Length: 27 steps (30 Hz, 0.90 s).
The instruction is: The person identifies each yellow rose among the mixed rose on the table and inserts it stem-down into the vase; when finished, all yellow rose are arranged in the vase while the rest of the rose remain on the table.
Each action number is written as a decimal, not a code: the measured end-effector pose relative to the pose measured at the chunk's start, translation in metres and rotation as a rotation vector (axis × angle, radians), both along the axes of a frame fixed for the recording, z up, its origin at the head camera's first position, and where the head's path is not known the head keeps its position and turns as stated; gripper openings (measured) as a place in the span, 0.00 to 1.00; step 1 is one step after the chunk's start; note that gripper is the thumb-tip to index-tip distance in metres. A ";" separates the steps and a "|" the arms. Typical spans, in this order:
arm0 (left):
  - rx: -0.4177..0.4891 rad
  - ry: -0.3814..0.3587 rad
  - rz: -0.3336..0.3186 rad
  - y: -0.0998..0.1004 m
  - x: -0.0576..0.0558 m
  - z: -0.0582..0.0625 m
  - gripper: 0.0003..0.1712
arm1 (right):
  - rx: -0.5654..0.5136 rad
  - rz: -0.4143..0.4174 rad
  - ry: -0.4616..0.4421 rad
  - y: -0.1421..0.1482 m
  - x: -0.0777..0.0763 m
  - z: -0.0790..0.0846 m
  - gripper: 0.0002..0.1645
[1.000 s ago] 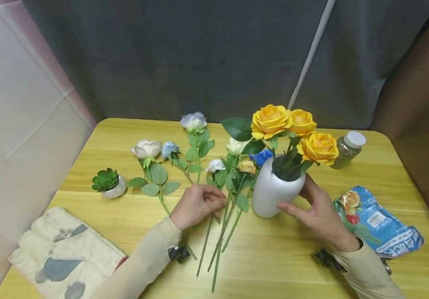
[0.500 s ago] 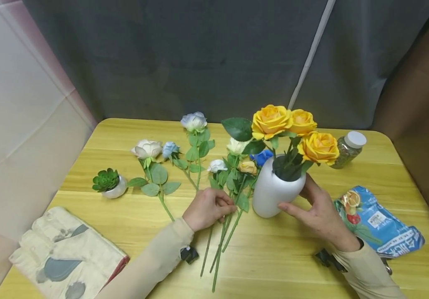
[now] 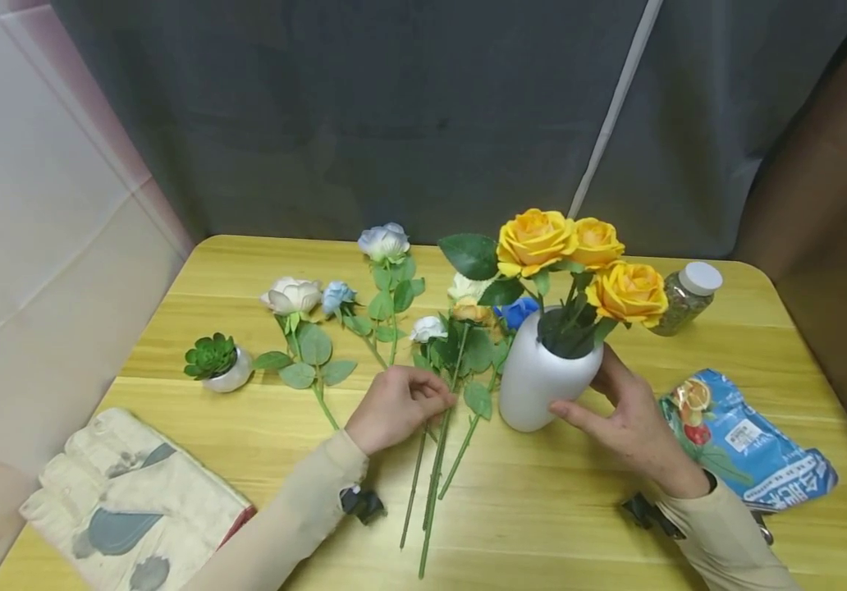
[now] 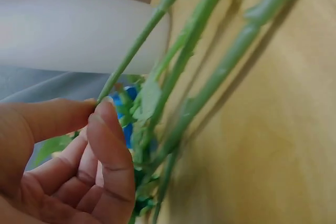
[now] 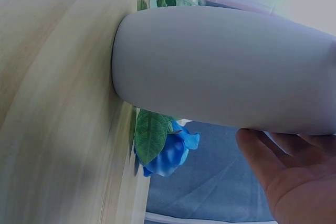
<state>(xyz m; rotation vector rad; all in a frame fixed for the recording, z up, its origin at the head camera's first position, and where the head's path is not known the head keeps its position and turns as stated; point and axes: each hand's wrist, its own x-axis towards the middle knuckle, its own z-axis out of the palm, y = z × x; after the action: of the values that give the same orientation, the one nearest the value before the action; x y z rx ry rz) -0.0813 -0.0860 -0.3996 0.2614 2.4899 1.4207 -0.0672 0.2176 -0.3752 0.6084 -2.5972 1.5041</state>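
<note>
With thumb and fingertips my left hand pinches a thin green stem. That stem leads up to a small orange-yellow rose, lifted a little off the table. My right hand holds the white vase from its right side, thumb in front and fingers behind. The vase stands upright with several large yellow roses in its mouth. Beside the left hand lie a white rose, a cream rose partly hidden by leaves, and a blue rose behind the vase.
Pale flowers and a light-blue one lie left of centre. A potted succulent and work gloves are at the left. A blue packet and a white-lidded jar stand on the right side.
My left hand moved right to the stems, pinched one, then drew slightly back left. The orange-yellow rose rose and shifted left and away. My right hand and the vase stayed put.
</note>
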 end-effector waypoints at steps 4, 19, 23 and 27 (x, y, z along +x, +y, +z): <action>0.079 -0.002 0.061 -0.004 -0.001 0.007 0.06 | 0.000 0.001 -0.004 0.000 0.000 0.000 0.48; 0.389 0.072 0.149 -0.006 0.004 0.036 0.10 | -0.056 -0.041 0.057 -0.005 0.000 -0.004 0.48; 0.483 0.135 0.177 -0.004 0.010 0.050 0.10 | -0.055 -0.056 0.068 -0.007 0.000 -0.003 0.48; 0.570 0.230 0.202 -0.003 0.013 0.063 0.08 | -0.046 -0.066 0.070 -0.008 0.000 -0.003 0.48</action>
<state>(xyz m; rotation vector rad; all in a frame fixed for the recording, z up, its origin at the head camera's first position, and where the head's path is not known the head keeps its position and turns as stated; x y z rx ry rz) -0.0682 -0.0893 -0.3366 0.2995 2.2661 2.2882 -0.0668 0.2094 -0.3779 0.5553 -2.4984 1.4906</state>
